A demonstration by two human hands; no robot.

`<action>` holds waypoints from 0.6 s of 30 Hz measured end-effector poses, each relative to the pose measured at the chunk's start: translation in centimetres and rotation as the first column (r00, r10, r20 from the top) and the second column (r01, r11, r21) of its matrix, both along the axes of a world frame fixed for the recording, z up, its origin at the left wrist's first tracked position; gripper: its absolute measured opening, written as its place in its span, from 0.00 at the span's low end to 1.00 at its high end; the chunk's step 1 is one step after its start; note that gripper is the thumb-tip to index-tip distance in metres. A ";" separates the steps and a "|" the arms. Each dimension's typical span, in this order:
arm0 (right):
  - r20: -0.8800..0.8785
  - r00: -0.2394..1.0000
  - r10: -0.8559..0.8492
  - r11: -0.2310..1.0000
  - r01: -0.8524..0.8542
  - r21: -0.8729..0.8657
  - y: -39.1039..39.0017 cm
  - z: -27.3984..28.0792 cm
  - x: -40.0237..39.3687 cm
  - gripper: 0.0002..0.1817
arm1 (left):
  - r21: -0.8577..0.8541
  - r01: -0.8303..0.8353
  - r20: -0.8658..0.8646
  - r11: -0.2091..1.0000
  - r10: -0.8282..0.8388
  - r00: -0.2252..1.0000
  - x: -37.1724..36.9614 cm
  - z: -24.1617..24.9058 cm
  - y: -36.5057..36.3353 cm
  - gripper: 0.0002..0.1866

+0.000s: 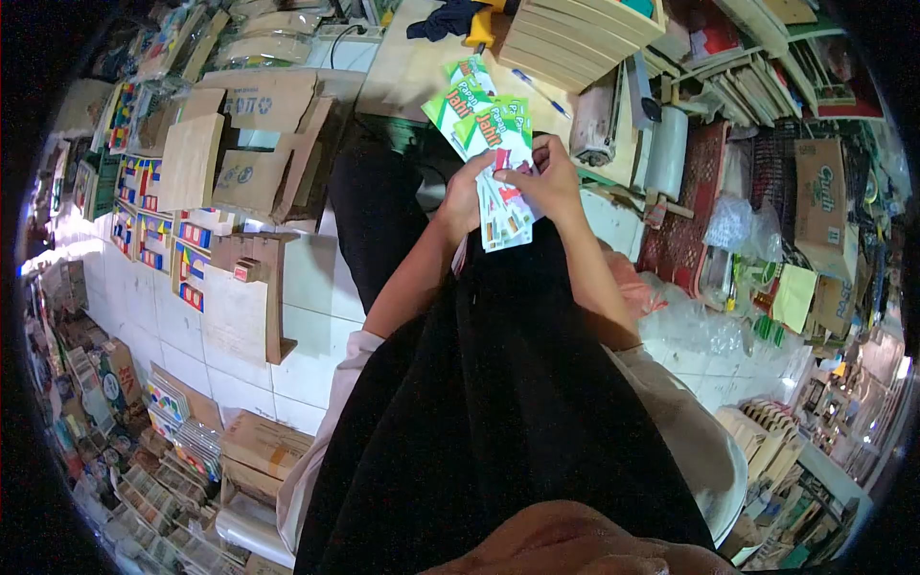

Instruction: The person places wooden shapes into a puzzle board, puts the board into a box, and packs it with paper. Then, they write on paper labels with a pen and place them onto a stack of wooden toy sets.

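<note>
Several printed cards (505, 226) are fanned out low over my lap, held between both hands. My left hand (464, 203) grips them from the left side, its thumb lying along the edge. On the right, my right hand (552, 184) has its thumb and fingers closed on the same cards, near a pink picture. Just beyond my fingers, green and white cards lettered "Papan Jahit" (463, 113) overlap at the table's near edge. Where these end and the held ones begin is partly hidden by my hands.
Ahead is a wooden table (398, 79) with a blue pen (542, 93), a stack of wooden trays (565, 43) and a dark cloth (446, 19). Cardboard boxes (254, 101) stand at left; a red crate (685, 216) and plastic bags (743, 225) are at right.
</note>
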State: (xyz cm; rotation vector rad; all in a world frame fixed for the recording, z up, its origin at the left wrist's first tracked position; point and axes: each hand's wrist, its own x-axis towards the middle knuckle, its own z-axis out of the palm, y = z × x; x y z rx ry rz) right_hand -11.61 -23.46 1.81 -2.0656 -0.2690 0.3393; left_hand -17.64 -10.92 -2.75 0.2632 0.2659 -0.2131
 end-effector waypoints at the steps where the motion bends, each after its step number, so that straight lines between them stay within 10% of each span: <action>1: 0.134 0.991 0.012 0.999 -0.018 0.051 -0.3 0.1 0.4 0.27 | -0.002 0.007 -0.004 1.000 -0.007 1.000 -0.1 0.0 -0.1 0.19; 3: -0.152 0.988 -0.034 0.984 0.061 0.170 -1.2 1.0 1.3 0.23 | 0.181 0.040 0.013 0.983 -0.043 0.999 -0.2 0.1 0.0 0.22; 12: -0.205 0.973 0.104 0.946 -0.033 0.323 -3.7 -0.3 2.9 0.10 | 0.413 -0.005 -0.165 0.911 0.080 0.983 0.0 0.9 -0.5 0.18; 18: 0.329 0.912 -0.244 0.970 0.223 0.100 -6.3 0.9 4.4 0.18 | 0.490 -0.103 -0.141 0.866 0.195 0.971 0.2 0.3 -0.2 0.16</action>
